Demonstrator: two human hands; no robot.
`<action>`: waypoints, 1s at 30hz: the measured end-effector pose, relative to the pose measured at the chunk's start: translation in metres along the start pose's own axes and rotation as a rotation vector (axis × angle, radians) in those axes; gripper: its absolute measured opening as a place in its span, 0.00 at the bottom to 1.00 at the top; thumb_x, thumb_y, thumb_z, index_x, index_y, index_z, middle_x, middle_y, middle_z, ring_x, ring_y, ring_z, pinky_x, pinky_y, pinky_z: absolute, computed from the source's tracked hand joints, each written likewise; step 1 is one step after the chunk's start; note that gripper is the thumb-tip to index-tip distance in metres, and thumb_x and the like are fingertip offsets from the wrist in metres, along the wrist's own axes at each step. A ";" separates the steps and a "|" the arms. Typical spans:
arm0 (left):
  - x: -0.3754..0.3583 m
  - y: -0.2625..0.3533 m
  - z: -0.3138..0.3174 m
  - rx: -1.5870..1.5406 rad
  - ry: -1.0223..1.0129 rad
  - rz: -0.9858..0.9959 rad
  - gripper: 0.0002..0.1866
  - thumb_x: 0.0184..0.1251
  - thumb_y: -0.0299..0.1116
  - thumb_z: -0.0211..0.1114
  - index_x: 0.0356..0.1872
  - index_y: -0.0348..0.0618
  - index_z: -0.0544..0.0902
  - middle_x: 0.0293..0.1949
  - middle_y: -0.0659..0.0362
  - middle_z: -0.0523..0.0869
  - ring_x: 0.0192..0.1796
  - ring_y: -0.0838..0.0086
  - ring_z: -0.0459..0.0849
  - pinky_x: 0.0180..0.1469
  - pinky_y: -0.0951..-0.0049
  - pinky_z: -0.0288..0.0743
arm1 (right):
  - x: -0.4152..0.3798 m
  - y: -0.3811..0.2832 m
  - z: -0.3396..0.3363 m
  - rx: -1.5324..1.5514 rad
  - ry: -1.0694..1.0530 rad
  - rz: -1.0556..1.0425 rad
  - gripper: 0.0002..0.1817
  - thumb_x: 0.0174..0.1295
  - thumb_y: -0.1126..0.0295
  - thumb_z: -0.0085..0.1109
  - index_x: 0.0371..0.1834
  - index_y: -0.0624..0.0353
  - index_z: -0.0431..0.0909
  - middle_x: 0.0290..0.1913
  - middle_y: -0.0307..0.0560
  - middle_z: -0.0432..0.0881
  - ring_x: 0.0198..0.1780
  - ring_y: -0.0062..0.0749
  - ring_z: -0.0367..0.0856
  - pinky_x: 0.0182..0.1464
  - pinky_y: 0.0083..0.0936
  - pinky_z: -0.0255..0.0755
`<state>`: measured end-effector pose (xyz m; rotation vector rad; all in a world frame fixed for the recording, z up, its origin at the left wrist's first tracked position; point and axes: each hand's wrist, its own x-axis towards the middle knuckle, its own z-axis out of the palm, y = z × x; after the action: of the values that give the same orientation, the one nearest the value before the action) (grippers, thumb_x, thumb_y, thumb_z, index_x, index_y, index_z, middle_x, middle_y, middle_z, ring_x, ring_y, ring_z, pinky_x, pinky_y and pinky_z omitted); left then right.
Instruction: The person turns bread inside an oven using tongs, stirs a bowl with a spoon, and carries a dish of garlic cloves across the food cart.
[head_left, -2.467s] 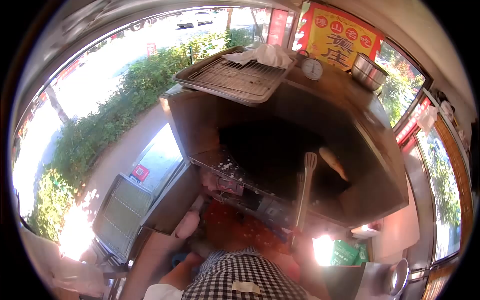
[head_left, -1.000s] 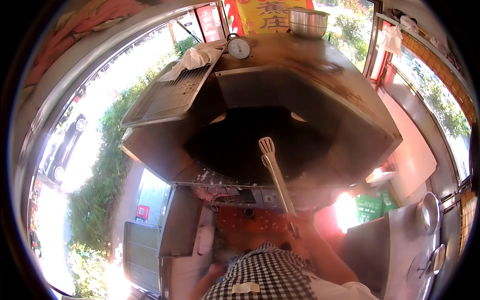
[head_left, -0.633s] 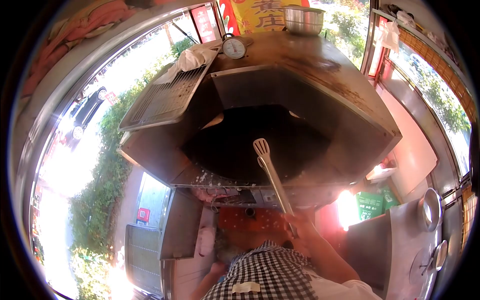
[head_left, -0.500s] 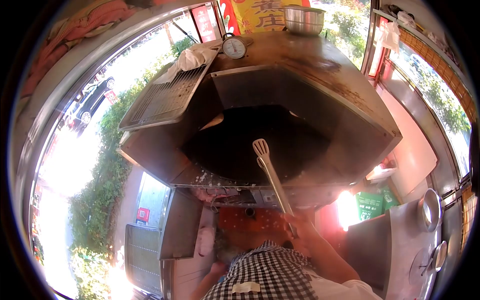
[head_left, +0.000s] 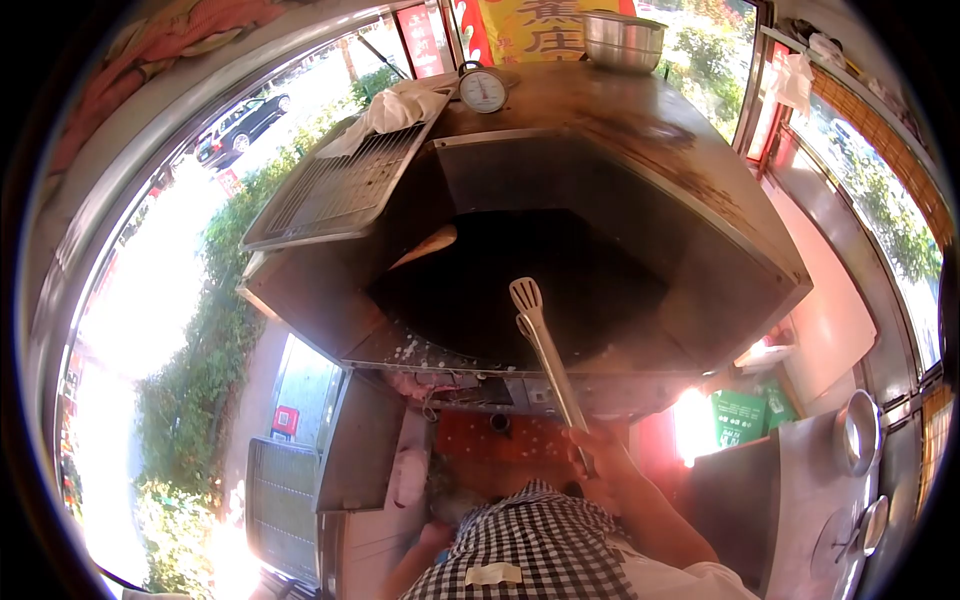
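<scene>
Metal tongs (head_left: 545,340) with slotted tips reach up and away over the dark oven opening (head_left: 530,285). My right hand (head_left: 598,452) is wrapped round their lower end. The slotted tips hold nothing that I can see. Low at the left, my left hand (head_left: 436,535) hangs beside the checked apron (head_left: 530,535), its fingers too small and shaded to read. A sloped metal housing (head_left: 720,270) surrounds the opening, whose inside is mostly black. Along its left inner edge shows a light brown patch (head_left: 432,243) that I cannot identify.
On the housing's left side lies a wire rack (head_left: 345,200) bearing a white cloth (head_left: 395,110). A round dial gauge (head_left: 483,90) and a steel bowl (head_left: 624,42) stand on top. At right is a counter (head_left: 815,470) with a metal pan (head_left: 860,432); a green box (head_left: 738,416) sits beside it.
The view has shifted slightly, so the oven top sits a little further right. More of the brown patch shows. A car outside appears further right. Both hands keep nearly the same pose.
</scene>
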<state>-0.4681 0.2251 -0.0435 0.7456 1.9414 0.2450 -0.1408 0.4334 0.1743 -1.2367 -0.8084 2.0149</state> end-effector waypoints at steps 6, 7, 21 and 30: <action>0.004 -0.003 0.000 0.100 0.017 0.054 0.17 0.58 0.42 0.58 0.24 0.37 0.84 0.21 0.54 0.84 0.22 0.70 0.83 0.29 0.69 0.78 | 0.001 -0.001 0.002 -0.024 0.004 0.003 0.13 0.66 0.58 0.56 0.38 0.58 0.76 0.24 0.39 0.75 0.18 0.21 0.70 0.18 0.18 0.60; 0.005 -0.004 0.000 0.123 0.016 0.065 0.17 0.59 0.42 0.57 0.23 0.37 0.84 0.21 0.54 0.84 0.22 0.70 0.83 0.29 0.69 0.78 | 0.002 -0.001 0.002 -0.028 0.002 0.003 0.13 0.66 0.58 0.56 0.38 0.58 0.76 0.24 0.39 0.75 0.18 0.21 0.70 0.18 0.18 0.59; 0.087 -0.084 0.023 0.826 -0.164 0.480 0.13 0.58 0.41 0.56 0.36 0.48 0.84 0.33 0.51 0.86 0.38 0.58 0.85 0.41 0.59 0.79 | 0.005 0.001 0.009 -0.027 0.001 0.000 0.15 0.66 0.59 0.57 0.42 0.61 0.74 0.24 0.40 0.75 0.18 0.20 0.69 0.17 0.17 0.58; 0.067 -0.066 0.012 0.529 -0.110 0.261 0.18 0.56 0.48 0.61 0.35 0.43 0.86 0.38 0.48 0.86 0.45 0.59 0.84 0.49 0.64 0.76 | 0.007 0.002 0.014 -0.048 -0.027 0.006 0.15 0.66 0.59 0.56 0.44 0.61 0.75 0.24 0.40 0.76 0.18 0.21 0.71 0.18 0.16 0.61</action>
<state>-0.5046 0.2108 -0.1296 1.3328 1.8145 -0.1616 -0.1560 0.4352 0.1747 -1.2420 -0.8714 2.0320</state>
